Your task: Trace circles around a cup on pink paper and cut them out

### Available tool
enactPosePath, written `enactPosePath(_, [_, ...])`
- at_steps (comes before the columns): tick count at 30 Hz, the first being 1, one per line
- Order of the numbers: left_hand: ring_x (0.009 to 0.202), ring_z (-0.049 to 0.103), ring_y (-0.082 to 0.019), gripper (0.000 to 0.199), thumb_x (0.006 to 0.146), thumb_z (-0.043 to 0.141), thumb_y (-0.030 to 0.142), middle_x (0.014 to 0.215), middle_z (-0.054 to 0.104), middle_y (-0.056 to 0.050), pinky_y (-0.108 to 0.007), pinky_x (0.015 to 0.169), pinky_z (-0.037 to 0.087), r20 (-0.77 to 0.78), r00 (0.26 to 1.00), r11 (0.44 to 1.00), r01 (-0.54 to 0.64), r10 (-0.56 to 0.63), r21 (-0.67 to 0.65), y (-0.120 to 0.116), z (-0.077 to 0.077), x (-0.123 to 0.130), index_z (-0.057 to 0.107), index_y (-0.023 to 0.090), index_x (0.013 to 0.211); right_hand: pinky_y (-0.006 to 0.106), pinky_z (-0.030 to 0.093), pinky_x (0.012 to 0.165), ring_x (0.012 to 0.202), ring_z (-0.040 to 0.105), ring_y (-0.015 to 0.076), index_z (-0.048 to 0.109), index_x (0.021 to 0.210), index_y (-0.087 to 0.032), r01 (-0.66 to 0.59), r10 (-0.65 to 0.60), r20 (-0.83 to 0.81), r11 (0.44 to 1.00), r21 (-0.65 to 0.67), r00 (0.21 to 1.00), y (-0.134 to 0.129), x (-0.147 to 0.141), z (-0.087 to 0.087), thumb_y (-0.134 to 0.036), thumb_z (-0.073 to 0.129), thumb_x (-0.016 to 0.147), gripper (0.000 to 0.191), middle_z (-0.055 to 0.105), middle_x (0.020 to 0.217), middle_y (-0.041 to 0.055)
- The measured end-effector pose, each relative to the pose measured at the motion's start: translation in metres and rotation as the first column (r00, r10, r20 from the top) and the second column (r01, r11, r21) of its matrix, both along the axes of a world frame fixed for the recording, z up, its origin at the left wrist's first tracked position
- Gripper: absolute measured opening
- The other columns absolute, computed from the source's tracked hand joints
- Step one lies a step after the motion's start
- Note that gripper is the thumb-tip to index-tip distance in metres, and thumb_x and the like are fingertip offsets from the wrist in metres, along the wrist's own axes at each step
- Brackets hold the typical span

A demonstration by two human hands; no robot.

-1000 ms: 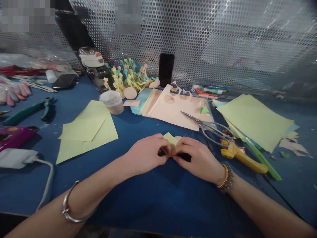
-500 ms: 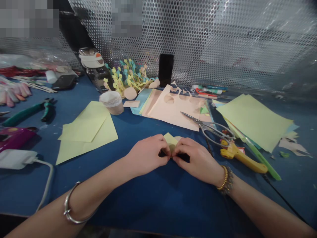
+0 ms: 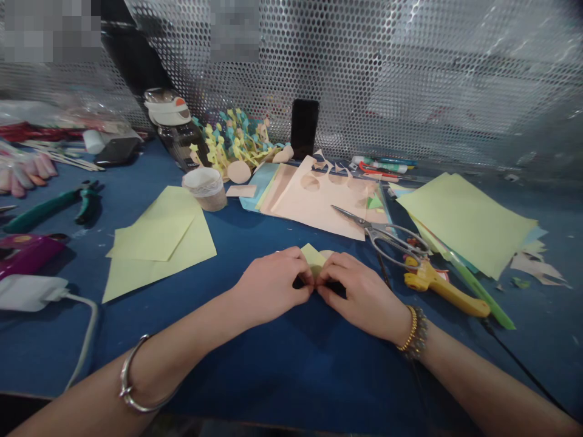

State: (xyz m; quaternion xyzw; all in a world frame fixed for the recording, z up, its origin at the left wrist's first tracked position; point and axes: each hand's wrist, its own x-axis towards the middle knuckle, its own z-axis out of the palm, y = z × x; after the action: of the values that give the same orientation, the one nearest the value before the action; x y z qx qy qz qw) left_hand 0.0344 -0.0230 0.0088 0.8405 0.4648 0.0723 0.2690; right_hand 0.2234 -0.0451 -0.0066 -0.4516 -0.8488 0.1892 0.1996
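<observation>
Between my fingertips is a small piece of pale yellow paper (image 3: 313, 255), one corner pointing away from me. My left hand (image 3: 277, 280) pinches it from the left. From the right, my right hand (image 3: 359, 288) pinches it too, and the fingertips of both hands meet at its near edge. Most of the paper's lower part is hidden by my fingers. A pale rounded edge shows just behind my right fingers; I cannot tell what it belongs to. Scissors (image 3: 364, 223) lie beyond my right hand, partly on a cut pink sheet (image 3: 314, 203).
Yellow sheets (image 3: 182, 212) lie left, beside a paper cup (image 3: 210, 197). More yellow sheets (image 3: 473, 212), a yellow-handled tool (image 3: 450, 294) and a green cutter (image 3: 489, 300) are at right. Pliers (image 3: 45, 209) and a white charger (image 3: 31, 291) lie far left. A phone (image 3: 304, 127) stands behind.
Both hands keep their pinch on the yellow paper, almost still. The view has shifted very slightly.
</observation>
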Motion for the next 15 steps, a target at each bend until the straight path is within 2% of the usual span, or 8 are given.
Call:
enactPosePath(8, [0.080, 0.055, -0.015, 0.013, 0.080, 0.053, 0.031, 0.092, 0.056, 0.003, -0.027, 0.062, 0.037, -0.024, 1.000, 1.000, 0.008, -0.008, 0.000, 0.0006, -0.0005, 0.0004, 0.064, 0.026, 0.081, 0.033, 0.046, 0.078, 0.085, 0.054, 0.0173, 0.062, 0.080, -0.019, 0.016, -0.016, -0.058, 1.000, -0.003, 0.998, -0.0002, 0.0025, -0.0020, -0.017, 0.058, 0.082, 0.005, 0.058, 0.086, 0.0032])
enactPosePath(15, [0.082, 0.056, -0.016, 0.014, 0.080, 0.052, 0.031, 0.094, 0.057, 0.002, -0.028, 0.064, 0.038, -0.028, 0.999, 1.000, 0.015, -0.016, -0.013, 0.0003, 0.0001, 0.0008, 0.064, 0.026, 0.082, 0.032, 0.045, 0.078, 0.084, 0.054, 0.0172, 0.060, 0.078, -0.018, 0.010, -0.010, 0.006, 1.000, 0.022, 1.000, 0.0002, -0.0001, -0.0017, -0.016, 0.055, 0.084, 0.007, 0.057, 0.084, 0.0035])
